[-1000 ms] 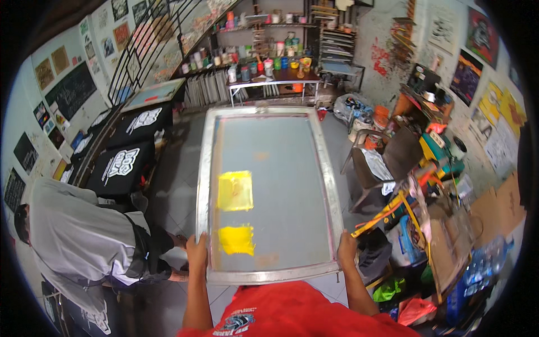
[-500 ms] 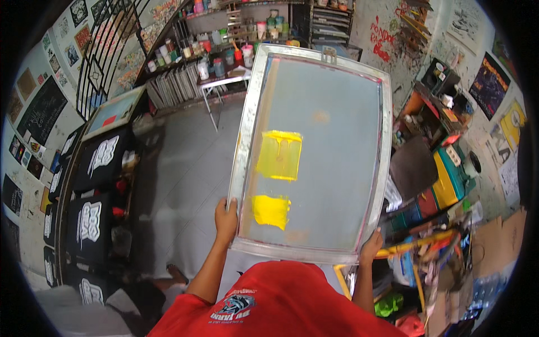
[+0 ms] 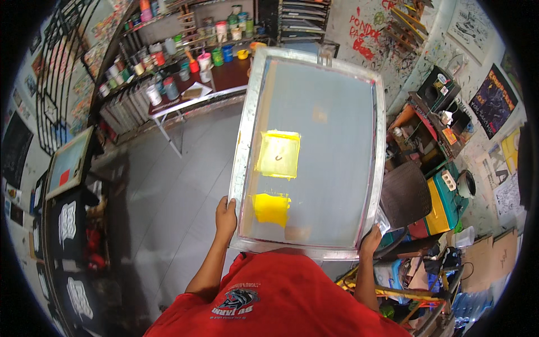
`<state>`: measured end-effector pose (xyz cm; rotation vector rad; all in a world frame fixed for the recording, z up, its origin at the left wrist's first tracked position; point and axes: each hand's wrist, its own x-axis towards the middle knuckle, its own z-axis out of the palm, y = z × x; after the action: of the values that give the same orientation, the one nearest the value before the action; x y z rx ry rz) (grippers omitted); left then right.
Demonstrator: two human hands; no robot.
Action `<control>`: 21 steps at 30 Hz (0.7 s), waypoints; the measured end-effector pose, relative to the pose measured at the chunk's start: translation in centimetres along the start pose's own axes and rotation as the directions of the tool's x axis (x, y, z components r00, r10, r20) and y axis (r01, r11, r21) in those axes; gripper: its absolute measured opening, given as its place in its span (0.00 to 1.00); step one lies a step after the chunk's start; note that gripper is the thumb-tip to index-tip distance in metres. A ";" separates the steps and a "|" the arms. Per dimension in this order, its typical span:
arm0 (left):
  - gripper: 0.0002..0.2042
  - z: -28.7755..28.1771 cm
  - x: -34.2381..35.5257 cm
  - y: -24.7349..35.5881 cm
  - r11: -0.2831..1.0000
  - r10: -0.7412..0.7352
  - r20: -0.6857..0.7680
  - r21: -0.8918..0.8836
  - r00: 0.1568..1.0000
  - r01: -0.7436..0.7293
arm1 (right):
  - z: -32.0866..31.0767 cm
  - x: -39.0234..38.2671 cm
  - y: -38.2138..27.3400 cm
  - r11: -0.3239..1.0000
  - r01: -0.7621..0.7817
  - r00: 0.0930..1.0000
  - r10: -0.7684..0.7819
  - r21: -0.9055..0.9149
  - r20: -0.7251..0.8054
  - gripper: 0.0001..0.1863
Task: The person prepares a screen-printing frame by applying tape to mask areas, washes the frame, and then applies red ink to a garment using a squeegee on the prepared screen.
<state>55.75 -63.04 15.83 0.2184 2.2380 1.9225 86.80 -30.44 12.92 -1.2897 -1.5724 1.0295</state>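
left hand [image 3: 226, 217], right hand [image 3: 370, 240] — both clamped on framed screen [image 3: 337, 168] — more of the brown table [image 3: 229, 81] visible than before

Workshop, screen-printing type: framed mesh screen [image 3: 337, 168] with two yellow ink patches [image 3: 272, 209]; row of black cloths [image 3: 68, 224], printed white, at left; colour pots [image 3: 218, 57] on dark-red table [image 3: 233, 76]; frames [image 3: 123, 116] stacked upright nearby; slotted rack [image 3: 303, 23]; paint-splashed wall [image 3: 379, 42]; dark poster [image 3: 494, 102] at right

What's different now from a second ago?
In view, the framed screen has shifted right and upward; the co-worker in grey is out of sight. The left hand and right hand still hold the screen, and its two yellow patches remain.
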 end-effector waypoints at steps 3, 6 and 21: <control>0.14 3.5 9.2 -0.7 0.997 0.026 0.099 0.069 0.995 -0.033 | 4.5 2.8 -0.2 0.989 -0.001 0.996 -0.013 -0.149 -0.091 0.28; 0.14 7.8 18.2 0.7 0.994 0.017 0.219 0.101 0.976 -0.040 | 8.1 5.6 -1.9 0.990 -0.065 0.988 0.047 -0.127 -0.144 0.29; 0.17 26.2 47.2 6.4 0.905 0.056 0.342 0.379 0.938 -0.192 | 26.6 26.0 -3.3 0.978 -0.211 0.963 0.207 -0.004 -0.175 0.27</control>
<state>15.89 -26.04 16.28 0.7004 2.4068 1.3174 57.46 -7.48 10.37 -1.5440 -1.3410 0.9991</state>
